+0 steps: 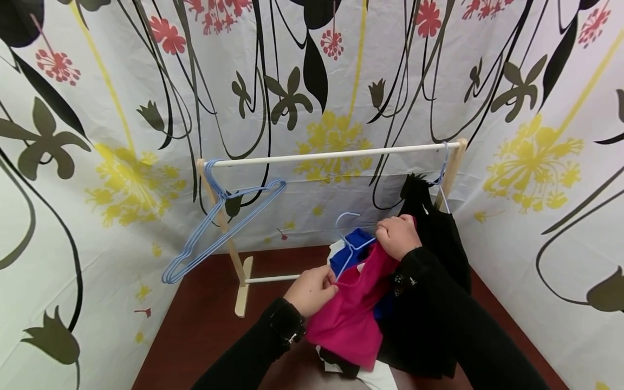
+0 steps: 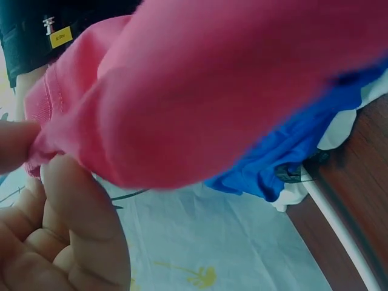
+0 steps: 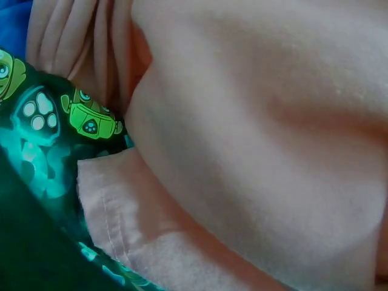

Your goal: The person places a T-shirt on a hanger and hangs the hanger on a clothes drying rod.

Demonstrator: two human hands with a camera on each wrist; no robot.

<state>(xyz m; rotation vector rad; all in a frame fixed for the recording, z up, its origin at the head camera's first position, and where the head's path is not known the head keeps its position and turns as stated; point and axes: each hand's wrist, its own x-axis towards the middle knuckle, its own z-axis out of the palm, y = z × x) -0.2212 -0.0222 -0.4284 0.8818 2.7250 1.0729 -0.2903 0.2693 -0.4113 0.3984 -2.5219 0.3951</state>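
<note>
A pink garment (image 1: 353, 311) hangs between my two hands over a heap of clothes. My left hand (image 1: 312, 290) pinches its lower left edge; the left wrist view shows thumb and fingers (image 2: 79, 236) closed on the pink cloth (image 2: 212, 91). My right hand (image 1: 397, 235) grips the garment's top edge, beside a light blue wire hanger (image 1: 348, 238). A blue garment (image 1: 351, 252) lies just behind the hanger. In the right wrist view the fabric (image 3: 254, 133) fills the frame, next to a dark cloth with green figures (image 3: 54, 127).
A small wooden clothes rack (image 1: 331, 157) stands on the dark red table (image 1: 205, 325). Several blue hangers (image 1: 219, 227) hang at its left end. A black garment (image 1: 434, 227) hangs at its right end. Flowered curtain walls close in on three sides.
</note>
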